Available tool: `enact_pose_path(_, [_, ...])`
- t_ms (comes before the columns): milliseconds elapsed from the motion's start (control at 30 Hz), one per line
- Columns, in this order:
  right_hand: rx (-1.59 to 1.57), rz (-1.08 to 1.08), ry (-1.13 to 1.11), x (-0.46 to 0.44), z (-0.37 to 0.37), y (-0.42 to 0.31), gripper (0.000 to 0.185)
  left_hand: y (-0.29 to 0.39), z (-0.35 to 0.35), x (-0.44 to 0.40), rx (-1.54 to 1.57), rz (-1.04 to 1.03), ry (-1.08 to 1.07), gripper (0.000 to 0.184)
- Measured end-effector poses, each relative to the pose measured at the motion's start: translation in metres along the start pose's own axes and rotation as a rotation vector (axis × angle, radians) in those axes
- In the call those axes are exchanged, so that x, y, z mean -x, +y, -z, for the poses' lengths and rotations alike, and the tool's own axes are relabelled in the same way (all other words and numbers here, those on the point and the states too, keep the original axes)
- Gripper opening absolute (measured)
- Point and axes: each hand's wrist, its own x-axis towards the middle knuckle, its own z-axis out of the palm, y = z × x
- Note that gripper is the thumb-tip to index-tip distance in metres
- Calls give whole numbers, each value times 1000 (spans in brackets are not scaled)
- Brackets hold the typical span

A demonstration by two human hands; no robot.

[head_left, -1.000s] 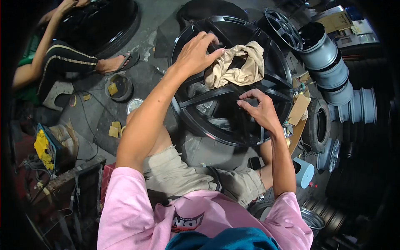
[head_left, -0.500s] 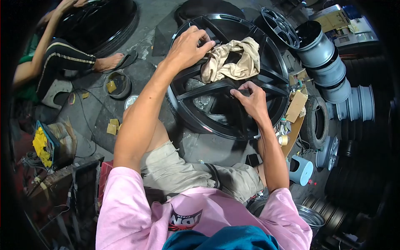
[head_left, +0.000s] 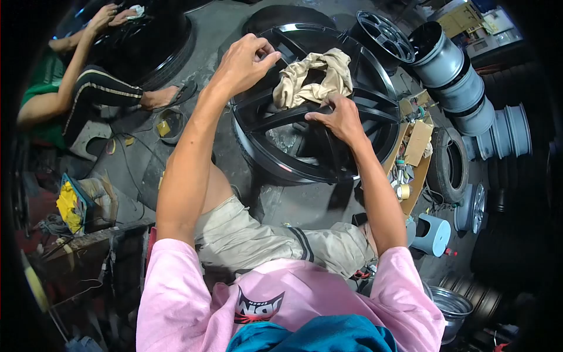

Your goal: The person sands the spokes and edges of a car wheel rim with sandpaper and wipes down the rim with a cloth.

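1. Far left: a co-worker's hand (head_left: pixel 102 16) is raised over a black wheel (head_left: pixel 167 66) lying on the floor. A second hand of that person is beside it, next to something whitish.
2. Left of centre: a bucket (head_left: pixel 177 124) stands on the floor with yellow material inside.
3. My left hand (head_left: pixel 249 64) is at the upper left edge of the wheel before me, its fingers curled and its thumb extended. Whether it pinches anything small I cannot tell.
4. Centre: the large black spoked wheel (head_left: pixel 280 121) lies face up in front of my knees. Its visible face is dark throughout, with bright reflections along the rim.
5. A beige cloth (head_left: pixel 288 87) lies bunched in a loose ring on the wheel, between my hands.
6. My right hand (head_left: pixel 341 121) is over the spokes just below the cloth, well apart from my left. Its grip, too, I cannot determine.
7. Status: I judge the work under way, both hands being at the wheel. Which areas are finished and which remain, the surface does not show.
8. Right: an open cardboard box (head_left: pixel 417 144), a tyre (head_left: pixel 461 161) and stacked silver rims (head_left: pixel 454 87).
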Motion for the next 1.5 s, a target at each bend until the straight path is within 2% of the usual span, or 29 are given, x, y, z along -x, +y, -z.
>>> enact_pose_path(100, [147,121,43,4,10,-5,51,10,0,1,-60,-61,-6,30])
enact_pose_path(167, [222,-51,-65,10,13,-5,53,16,7,2,-52,-68,-14,31])
enact_pose_path(300, [272,-51,-139,0,8,-5,55,13,19,9,-31,-69,-14,32])
enact_pose_path(333, [231,67,-99,-4,5,-9,57,12,21,9,-52,-49,-29,33])
enact_pose_path(433, [295,162,-89,-4,3,-11,59,12,22,7,-54,-52,-25,34])
enact_pose_path(500, [333,117,-77,8,5,-7,55,12,22,8,-46,-12,-93,34])
enact_pose_path(567, [353,-86,-160,13,10,-3,57,9,28,9,-62,13,-88,34])
enact_pose_path(633, [398,-146,-264,7,19,-20,48,9,32,10,-41,-1,-82,35])
enact_pose_path(700, [459,210,-138,-3,13,-15,48,8,31,8,-54,6,-98,35])
enact_pose_path(733, [460,218,-138,-10,12,-15,48,7,32,7,-69,18,-108,35])
enact_pose_path(800, [484,606,-128,-23,8,-20,50,4,33,8,-81,17,-118,36])
enact_pose_path(833, [482,610,-136,-28,4,-25,50,4,32,9,-79,26,-116,36])
enact_pose_path(900, [503,817,-200,-33,-9,-40,48,9,29,6,-94,10,-136,36])
enact_pose_path(1033, [466,933,-203,-22,-47,-64,39,11,23,3,-96,-16,-144,35])
enact_pose_path(1167, [309,784,-39,-16,-17,-23,42,0,34,11,-68,-27,-112,36])
enact_pose_path(1267, [338,417,-73,-18,10,7,56,-7,49,10,-107,52,-109,37])
enact_pose_path(1300, [339,415,-69,-20,8,5,56,-7,48,8,-107,47,-109,37])
enact_pose_path(1367, [241,663,-30,-28,-11,-10,57,-8,44,7,-82,80,-112,38])
enact_pose_path(1433, [216,713,-117,-28,-36,-35,58,-6,37,4,-84,46,-132,39])
enact_pose_path(1500, [188,672,-196,-24,-48,-62,58,-2,32,4,-100,1,-143,39])
